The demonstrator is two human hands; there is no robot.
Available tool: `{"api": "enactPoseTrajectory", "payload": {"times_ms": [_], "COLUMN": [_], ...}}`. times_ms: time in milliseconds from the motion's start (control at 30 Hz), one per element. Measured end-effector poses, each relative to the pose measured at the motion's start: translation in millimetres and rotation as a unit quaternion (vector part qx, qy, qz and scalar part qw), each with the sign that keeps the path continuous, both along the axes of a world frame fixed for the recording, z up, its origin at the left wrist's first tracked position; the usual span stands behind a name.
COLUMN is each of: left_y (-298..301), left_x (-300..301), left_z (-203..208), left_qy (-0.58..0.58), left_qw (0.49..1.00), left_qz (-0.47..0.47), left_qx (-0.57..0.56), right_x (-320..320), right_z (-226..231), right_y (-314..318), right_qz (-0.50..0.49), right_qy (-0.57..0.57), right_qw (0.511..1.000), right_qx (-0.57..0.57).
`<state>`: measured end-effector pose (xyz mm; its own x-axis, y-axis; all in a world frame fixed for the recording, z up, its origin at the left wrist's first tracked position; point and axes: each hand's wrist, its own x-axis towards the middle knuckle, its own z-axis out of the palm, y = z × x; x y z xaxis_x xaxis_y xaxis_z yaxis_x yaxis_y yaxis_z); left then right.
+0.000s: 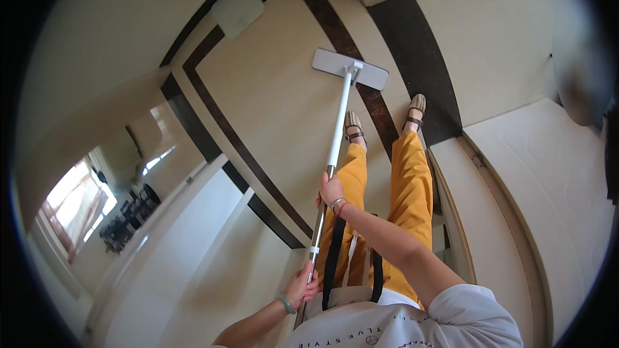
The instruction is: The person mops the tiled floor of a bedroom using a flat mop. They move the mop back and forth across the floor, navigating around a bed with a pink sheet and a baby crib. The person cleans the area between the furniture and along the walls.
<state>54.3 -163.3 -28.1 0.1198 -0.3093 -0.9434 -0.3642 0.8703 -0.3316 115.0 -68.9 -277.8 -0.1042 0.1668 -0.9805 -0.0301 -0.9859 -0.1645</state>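
A flat mop [338, 116] slants away from me, its white and silver pole gripped in both my hands. My right hand [332, 190], with bracelets at the wrist, is closed round the middle of the pole. Lower down, close to my body, my left hand [302, 287] wraps the metal part near its end; a green bangle sits on that wrist. At the far end the white rectangular mop head [371, 76] lies on the beige tiled floor [277, 71], across a dark brown border strip [380, 113]. My feet stand just nearer than the mop head.
A pale square object [237, 8] lies at the far left of the floor. A black stone strip [416, 58] crosses the floor on the right. White cabinet-like furniture [187, 219] runs along the left, and a pale surface with a wooden edge [516, 180] lies on the right.
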Motion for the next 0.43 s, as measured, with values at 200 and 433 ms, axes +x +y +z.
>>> {"api": "enactPoseTrajectory", "payload": {"times_ms": [200,433], "left_y": [36.0,131.7], "left_x": [-43.5,-64.8], "left_z": [23.7,-26.2], "left_qy": [-0.010,-0.071], "left_qw": [0.998,0.985], "left_qz": [0.030,0.126], "left_qx": [0.061,0.098], "right_x": [-43.8,-70.2], "right_z": [52.8,11.0], "right_y": [81.5,198.7], "right_qz": [0.047,0.108], "right_qy": [0.006,-0.023], "right_qw": [0.997,0.992], "right_qx": [0.057,0.067]}}
